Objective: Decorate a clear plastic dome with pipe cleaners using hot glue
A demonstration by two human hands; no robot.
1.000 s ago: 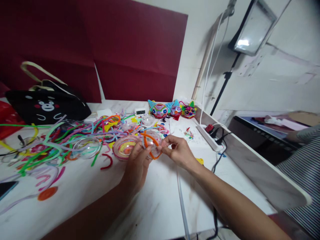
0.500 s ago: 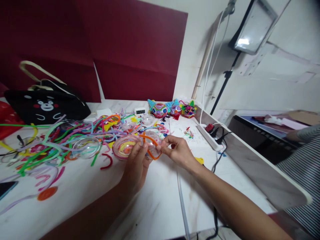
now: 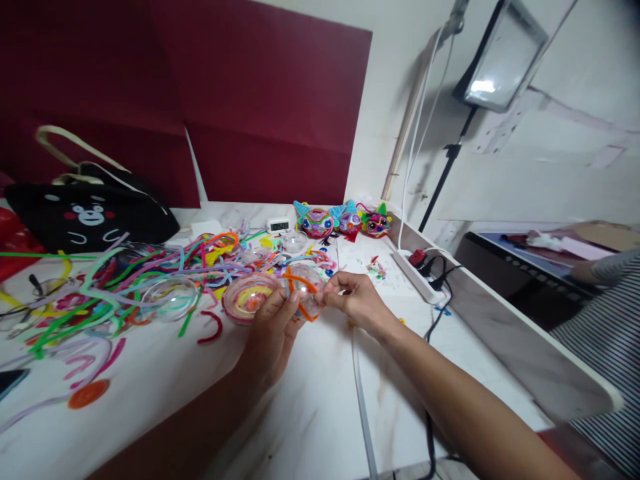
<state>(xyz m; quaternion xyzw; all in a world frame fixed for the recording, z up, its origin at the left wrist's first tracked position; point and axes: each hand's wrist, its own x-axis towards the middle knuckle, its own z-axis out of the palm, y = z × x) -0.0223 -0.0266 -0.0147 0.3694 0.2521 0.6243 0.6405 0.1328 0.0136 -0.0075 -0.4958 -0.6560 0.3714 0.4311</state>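
Note:
My left hand [image 3: 273,330] grips a clear plastic half-ball [image 3: 311,275] above the table between thumb and fingers. Across that half-ball runs a bent orange pipe cleaner [image 3: 304,283]. At its right side my right hand [image 3: 353,299] is closed in a pinch on the pipe cleaner; the exact contact at the fingertips is too small to see well. Just left of my left hand, and partly behind it, lies a half-ball lined with pink, yellow and orange coils [image 3: 240,308]. A short dark red pipe cleaner [image 3: 216,328] rests nearby.
Loose pipe cleaners [image 3: 115,280] cover the left, with another clear half-ball [image 3: 173,299] among them. Decorated ball figures [image 3: 319,221] and a small digital clock [image 3: 279,226] stand behind. A power strip [image 3: 419,275] lies right. A person's striped sleeve [image 3: 605,327] shows at far right.
The orange pipe cleaner's loop looks narrower and sits closer against the clear half-ball. Both hands keep nearly the same place; the view has shifted slightly.

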